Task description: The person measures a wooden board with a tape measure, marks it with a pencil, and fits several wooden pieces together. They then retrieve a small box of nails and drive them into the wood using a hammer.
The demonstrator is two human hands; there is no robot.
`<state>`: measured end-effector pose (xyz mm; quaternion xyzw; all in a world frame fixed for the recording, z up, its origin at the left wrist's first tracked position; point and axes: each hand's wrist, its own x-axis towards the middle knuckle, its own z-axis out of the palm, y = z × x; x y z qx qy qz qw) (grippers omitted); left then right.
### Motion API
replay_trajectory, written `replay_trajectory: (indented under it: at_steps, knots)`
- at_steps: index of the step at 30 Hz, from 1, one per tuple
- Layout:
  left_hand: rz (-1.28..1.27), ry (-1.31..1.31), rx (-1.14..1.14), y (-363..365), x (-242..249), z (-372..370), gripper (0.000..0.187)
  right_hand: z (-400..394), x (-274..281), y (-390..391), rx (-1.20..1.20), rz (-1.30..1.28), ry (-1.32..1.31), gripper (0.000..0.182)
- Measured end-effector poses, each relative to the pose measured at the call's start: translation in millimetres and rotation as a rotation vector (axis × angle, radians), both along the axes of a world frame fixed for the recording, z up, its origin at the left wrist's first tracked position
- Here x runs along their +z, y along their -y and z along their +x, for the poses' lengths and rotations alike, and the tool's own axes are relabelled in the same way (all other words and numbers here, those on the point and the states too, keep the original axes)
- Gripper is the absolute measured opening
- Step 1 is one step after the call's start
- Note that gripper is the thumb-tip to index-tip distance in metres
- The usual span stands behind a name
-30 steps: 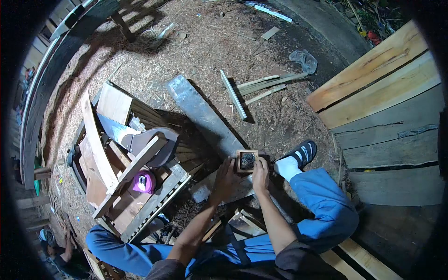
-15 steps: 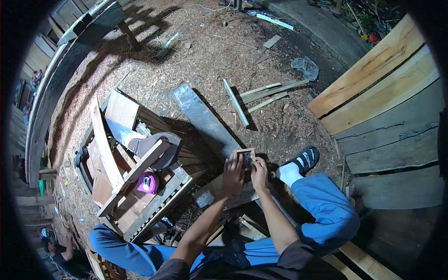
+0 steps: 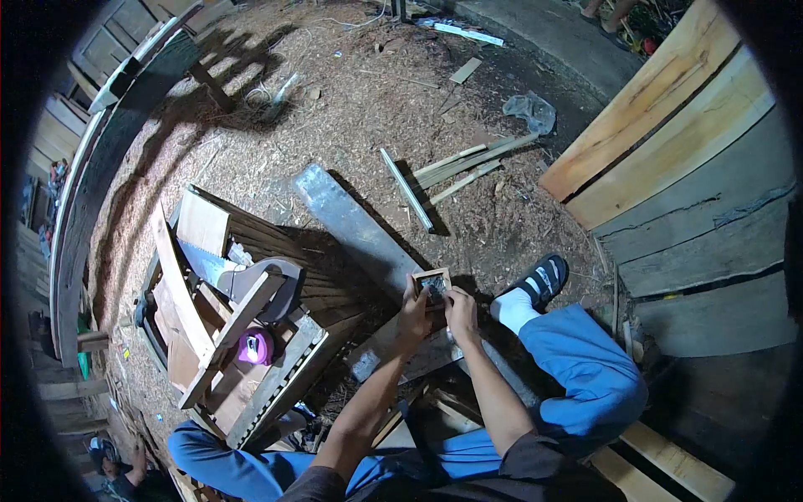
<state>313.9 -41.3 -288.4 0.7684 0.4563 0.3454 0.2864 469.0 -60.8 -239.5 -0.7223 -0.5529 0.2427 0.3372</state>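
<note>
A small square wooden frame (image 3: 432, 274) is held between both of my hands, just above the near end of a long grey board (image 3: 351, 219). My left hand (image 3: 414, 309) grips its left side, with the thumb over the opening. The fingers of my right hand (image 3: 461, 314) are closed on its right edge. Inside the frame is something dark and mottled that I cannot make out. Left of my hands, a handsaw (image 3: 272, 289) and a pink tape measure (image 3: 255, 345) lie on a wooden crate-like stand (image 3: 288, 368).
Wood strips (image 3: 477, 163) and a plastic bag (image 3: 530, 112) lie on the shavings ahead. Wide planks (image 3: 652, 125) stand at the right. A long beam (image 3: 84, 201) runs along the left. Another person (image 3: 117, 468) is at the lower left, and someone's feet (image 3: 615, 18) show at the top right.
The view has shifted a little, moving the scene slightly left. My left hand has moved lower on the frame, its thumb now over the opening; the frame is more exposed and tilted.
</note>
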Motion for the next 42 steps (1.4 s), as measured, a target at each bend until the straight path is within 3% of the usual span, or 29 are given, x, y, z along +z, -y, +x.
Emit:
replay_trajectory:
  at_steps: [2,5,6,8,9,10,12,13,17,23,26,35,42]
  knots:
    - [-0.062,-0.098,0.019,3,-17,-3,0.069,4,4,2,-0.045,0.017,-0.023,0.009]
    - [-0.272,-0.067,-0.012,4,25,1,0.064,8,24,5,-0.053,0.008,0.057,0.008]
    - [-0.266,-0.061,-0.006,4,17,4,0.064,9,35,4,-0.046,0.014,0.062,0.008]
    - [-1.051,0.723,0.241,1,-9,13,0.061,14,58,2,-0.027,0.032,0.075,0.008]
    - [-1.17,0.92,0.25,1,71,9,0.057,16,72,0,-0.005,0.039,0.087,0.009]
    - [-1.155,0.937,0.252,5,87,5,0.057,18,85,0,0.023,0.056,0.088,0.011]
    - [0.007,0.105,0.072,13,112,-5,0.056,13,134,-1,0.062,0.105,0.085,0.011]
    - [0.082,0.081,0.068,16,146,-10,0.055,11,159,-1,0.091,0.138,0.068,0.011]
    - [0.132,0.127,0.021,28,236,-31,0.071,-5,248,14,0.136,0.175,-0.007,0.012]
    - [0.184,0.207,0.016,43,324,-75,0.087,-44,349,37,0.25,0.204,0.038,0.011]
    - [0.213,0.176,0.081,52,345,-114,0.092,-77,377,45,0.302,0.219,0.117,0.01]
    - [0.276,-0.001,0.305,90,394,-221,0.087,-165,391,46,0.515,0.274,-0.06,0.015]
    - [0.301,0.126,0.438,121,389,-269,0.085,-225,419,63,0.664,0.316,0.067,0.015]
